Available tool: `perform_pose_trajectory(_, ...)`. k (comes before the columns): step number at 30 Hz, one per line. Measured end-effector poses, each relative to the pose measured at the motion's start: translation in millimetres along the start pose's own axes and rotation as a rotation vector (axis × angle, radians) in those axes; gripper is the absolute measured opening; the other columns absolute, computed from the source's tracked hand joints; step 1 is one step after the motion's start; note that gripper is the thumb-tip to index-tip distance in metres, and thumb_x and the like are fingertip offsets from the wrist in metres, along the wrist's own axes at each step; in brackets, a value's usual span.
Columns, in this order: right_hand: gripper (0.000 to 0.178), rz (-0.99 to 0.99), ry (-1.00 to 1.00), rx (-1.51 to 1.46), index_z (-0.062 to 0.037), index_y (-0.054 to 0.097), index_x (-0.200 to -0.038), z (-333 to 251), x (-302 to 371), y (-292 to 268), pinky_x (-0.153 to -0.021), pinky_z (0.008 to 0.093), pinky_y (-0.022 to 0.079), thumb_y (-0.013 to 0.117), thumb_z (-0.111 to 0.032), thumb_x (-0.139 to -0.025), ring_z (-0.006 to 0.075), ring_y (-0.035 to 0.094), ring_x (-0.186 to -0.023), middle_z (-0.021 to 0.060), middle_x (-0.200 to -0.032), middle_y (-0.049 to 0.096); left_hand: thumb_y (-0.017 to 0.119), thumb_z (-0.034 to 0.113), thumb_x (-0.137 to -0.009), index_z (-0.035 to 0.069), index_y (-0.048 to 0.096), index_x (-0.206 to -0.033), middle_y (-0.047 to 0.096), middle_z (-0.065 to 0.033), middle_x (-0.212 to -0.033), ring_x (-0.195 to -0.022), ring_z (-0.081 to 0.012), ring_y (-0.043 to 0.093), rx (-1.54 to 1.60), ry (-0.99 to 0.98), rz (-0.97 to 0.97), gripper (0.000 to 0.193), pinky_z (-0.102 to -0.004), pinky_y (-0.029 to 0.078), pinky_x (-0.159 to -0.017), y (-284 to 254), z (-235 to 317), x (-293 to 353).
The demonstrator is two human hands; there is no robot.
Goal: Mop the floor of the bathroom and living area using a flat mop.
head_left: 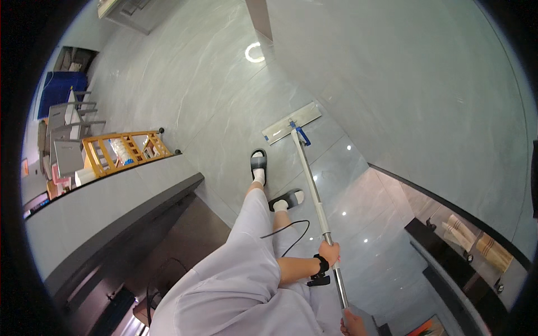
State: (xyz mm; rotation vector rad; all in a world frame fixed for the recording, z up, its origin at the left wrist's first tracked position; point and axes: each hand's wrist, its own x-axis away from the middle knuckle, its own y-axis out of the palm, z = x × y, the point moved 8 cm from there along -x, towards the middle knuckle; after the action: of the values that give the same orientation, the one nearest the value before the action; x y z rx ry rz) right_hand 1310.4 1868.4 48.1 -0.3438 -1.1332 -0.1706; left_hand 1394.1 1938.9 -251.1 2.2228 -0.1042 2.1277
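A flat mop with a long silver and white pole (314, 190) slants from the lower edge up to its wide, pale rectangular head (291, 122), which lies on the grey floor. Blue parts show at the pole's joint and the head's end. My left hand (329, 253), with a black band at the wrist, is closed round the middle of the pole. Lower down, my right hand (353, 323) grips the pole near its upper end, partly cut off by the frame. A thin black cable (302, 228) loops beside my left forearm.
My feet in dark slides (258, 162) stand left of the mop. A grey wall (414, 84) rises at the right, close to the mop head. A low partition (129, 196) stands left, with a yellow trolley (129, 150) and grey chairs (67, 154) beyond. Dark shelving (448, 263) is lower right.
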Motion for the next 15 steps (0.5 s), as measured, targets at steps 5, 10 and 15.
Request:
perform_pose_trajectory(5,0.03,0.116,-0.247,0.618,-0.0052,0.055,-0.085,-51.8,18.2,-2.7,-0.05,0.039,0.042,0.046,-0.034,-0.09,0.0293,0.049,-0.052,0.0124,-0.058,0.052,0.052,0.014,-0.08,-0.001,0.043,-0.083,0.05,-0.0102,-0.059,-0.041,-0.0203,0.053,0.139,0.013,0.01,0.018,-0.0344,0.046,-0.035,-0.8,14.8,2.6)
perform_pose_trajectory(10,0.033,0.0,-0.411,0.934,-0.0028,0.047,-0.113,-70.9,-5.6,27.2,-0.063,0.0479,0.043,0.044,-0.027,-0.09,0.0438,0.053,-0.071,0.0271,-0.08,0.056,0.051,0.013,-0.081,0.002,0.044,-0.084,0.048,-0.0083,-0.059,-0.039,-0.0191,0.05,0.284,0.023,-0.09,0.014,-0.0339,0.043,-0.034,-39.4,62.8,-15.8)
perform_pose_trajectory(15,0.049,-0.11,-0.163,0.406,-0.006,0.049,-0.07,-154.1,-60.3,108.8,-0.034,0.0255,0.029,0.043,-0.05,-0.089,0.0117,0.036,-0.033,0.001,-0.045,0.041,0.051,0.013,-0.081,0.001,0.044,-0.081,0.047,-0.0077,-0.058,-0.04,-0.0188,0.051,0.414,0.265,0.01,0.014,-0.0339,0.043,-0.034,-127.3,173.2,-84.2)
